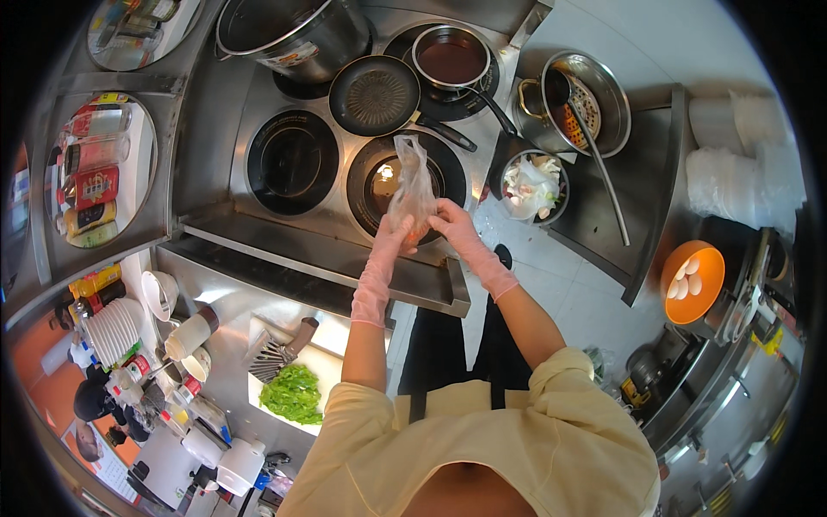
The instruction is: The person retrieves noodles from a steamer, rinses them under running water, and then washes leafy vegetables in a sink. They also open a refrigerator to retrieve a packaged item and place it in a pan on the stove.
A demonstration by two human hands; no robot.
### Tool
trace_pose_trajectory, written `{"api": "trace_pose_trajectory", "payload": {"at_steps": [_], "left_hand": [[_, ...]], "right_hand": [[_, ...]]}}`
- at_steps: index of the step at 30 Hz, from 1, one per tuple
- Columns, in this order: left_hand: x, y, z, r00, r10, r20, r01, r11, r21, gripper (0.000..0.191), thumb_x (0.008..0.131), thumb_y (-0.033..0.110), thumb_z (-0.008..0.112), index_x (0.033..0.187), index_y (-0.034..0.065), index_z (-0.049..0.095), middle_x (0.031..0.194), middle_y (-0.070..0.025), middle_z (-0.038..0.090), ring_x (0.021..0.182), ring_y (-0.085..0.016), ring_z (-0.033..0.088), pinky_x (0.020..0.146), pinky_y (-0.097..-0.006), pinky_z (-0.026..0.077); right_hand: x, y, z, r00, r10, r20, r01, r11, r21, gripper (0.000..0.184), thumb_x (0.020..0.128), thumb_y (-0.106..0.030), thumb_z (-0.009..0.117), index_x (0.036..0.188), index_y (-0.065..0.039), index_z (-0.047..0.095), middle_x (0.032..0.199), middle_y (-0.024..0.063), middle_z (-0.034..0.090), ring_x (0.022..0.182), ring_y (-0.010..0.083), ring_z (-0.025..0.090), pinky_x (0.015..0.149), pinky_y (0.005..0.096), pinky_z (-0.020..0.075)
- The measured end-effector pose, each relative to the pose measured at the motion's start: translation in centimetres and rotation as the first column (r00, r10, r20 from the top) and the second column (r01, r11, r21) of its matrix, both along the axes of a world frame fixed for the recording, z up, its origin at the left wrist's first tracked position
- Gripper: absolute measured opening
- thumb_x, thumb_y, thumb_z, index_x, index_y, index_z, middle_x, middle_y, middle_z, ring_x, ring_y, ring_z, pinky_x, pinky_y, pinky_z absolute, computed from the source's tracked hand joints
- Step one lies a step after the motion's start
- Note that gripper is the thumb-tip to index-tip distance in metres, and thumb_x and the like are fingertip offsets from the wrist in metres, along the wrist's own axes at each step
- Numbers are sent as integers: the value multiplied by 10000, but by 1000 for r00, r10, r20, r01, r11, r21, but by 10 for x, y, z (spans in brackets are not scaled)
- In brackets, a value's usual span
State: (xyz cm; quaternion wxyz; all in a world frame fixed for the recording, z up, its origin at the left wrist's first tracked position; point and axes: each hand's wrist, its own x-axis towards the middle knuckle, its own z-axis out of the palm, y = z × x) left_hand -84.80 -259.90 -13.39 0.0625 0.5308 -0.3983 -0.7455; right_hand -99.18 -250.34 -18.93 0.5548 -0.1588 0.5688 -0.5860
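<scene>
Both my hands wear thin pink gloves and hold a clear plastic bag [413, 171] over the front right cooking plate [449, 165]. My left hand [395, 234] grips the bag's lower part, where something orange shows through the plastic; I cannot tell what it is. My right hand [455, 226] pinches the bag's right side with its fingertips. Just beyond the bag a black frying pan [375, 95] rests on the stove top, its handle pointing right. Behind it stands a saucepan [450, 57] of dark reddish liquid.
A stockpot [297, 39] stands at the back left. On the right are a steel pot with a ladle [601, 165], a waste bowl [533, 187] and an orange bowl [707, 284] of eggs. At lower left, a cutting board [329, 362] holds chopped greens [292, 394] and a knife [300, 337].
</scene>
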Motion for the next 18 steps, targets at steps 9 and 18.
{"api": "trace_pose_trajectory", "payload": {"at_steps": [9, 18], "left_hand": [[-4, 4, -6, 999, -8, 54, 21, 968, -251, 389, 815, 187, 757, 1114, 25, 567, 987, -42, 619, 873, -133, 561, 790, -276, 479], [-17, 17, -19, 924, 378, 57, -359, 909, -212, 341, 845, 173, 723, 1086, -1, 555, 991, -76, 616, 854, -141, 570, 746, -269, 485]], "right_hand": [[2, -13, -8, 987, -127, -97, 135, 988, 73, 117, 852, -122, 683, 887, -21, 637, 839, 26, 646, 798, 133, 607, 734, 276, 485], [21, -4, 27, 601, -148, -785, 66, 989, -136, 152, 801, -155, 684, 805, -37, 588, 903, 121, 655, 870, 345, 602, 794, 422, 472]]}}
